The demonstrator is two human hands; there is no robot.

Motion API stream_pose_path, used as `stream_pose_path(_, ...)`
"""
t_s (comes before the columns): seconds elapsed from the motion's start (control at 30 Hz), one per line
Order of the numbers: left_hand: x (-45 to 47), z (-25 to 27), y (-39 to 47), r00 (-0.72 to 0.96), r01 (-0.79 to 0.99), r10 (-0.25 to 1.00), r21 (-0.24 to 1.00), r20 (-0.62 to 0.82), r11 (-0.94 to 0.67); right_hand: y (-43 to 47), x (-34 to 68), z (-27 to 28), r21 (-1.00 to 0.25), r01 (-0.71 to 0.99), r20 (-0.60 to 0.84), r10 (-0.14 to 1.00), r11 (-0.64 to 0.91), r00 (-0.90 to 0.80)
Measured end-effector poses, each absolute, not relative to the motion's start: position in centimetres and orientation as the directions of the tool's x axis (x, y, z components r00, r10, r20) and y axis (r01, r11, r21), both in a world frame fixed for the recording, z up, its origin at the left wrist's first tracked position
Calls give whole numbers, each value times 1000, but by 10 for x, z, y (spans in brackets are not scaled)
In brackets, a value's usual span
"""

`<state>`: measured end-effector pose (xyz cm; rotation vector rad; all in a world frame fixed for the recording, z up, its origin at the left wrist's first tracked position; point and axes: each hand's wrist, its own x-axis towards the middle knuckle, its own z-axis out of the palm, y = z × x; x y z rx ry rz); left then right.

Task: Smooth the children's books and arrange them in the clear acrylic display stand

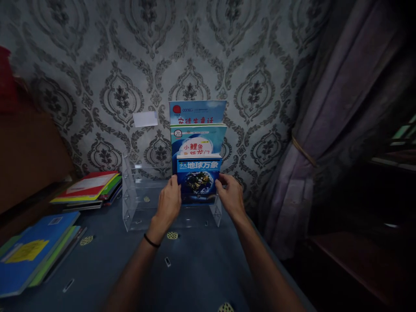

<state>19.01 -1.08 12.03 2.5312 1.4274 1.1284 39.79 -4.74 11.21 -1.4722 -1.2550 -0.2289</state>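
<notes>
A dark blue book with an Earth picture [199, 182] stands upright at the front of a clear tiered rack [127, 195]. My left hand [169, 199] grips its left edge, and my right hand [231, 193] pinches the right edge. Behind it, higher up in the rack, rises a teal book with red lettering [198, 138]. A light blue book [198, 111] stands at the very back. The left part of the rack holds no books. The lower edge of the Earth book lies near the rack's front tier; exact contact is hard to make out.
Blue and green books [39, 251] lie stacked at the left front, with another book pile [89, 186] behind. A cardboard box [29, 151] stands far left. Patterned wallpaper [123, 99] backs the table [130, 268]; a tied curtain [292, 173] hangs on the right.
</notes>
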Motion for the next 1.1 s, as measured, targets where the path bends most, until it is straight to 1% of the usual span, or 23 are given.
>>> stream_pose_path(0.23, 191, 119, -10, 317, 723, 749, 363, 582, -588, -45, 398, 111, -641, 739, 695, 564, 205, 446)
stream_pose_path(0.47, 190, 119, -9, 319, 726, 737, 347, 596, -594, -42, 401, 105, -654, 719, 691, 570, 234, 444)
stream_pose_path(0.93, 192, 123, -14, 312, 765, 781, 344, 541, -544, -42, 401, 105, -671, 702, 678, 581, 239, 451)
stream_pose_path(1.1, 191, 123, -13, 314, 751, 770, 352, 555, -559, -42, 401, 106, -674, 699, 675, 583, 238, 453)
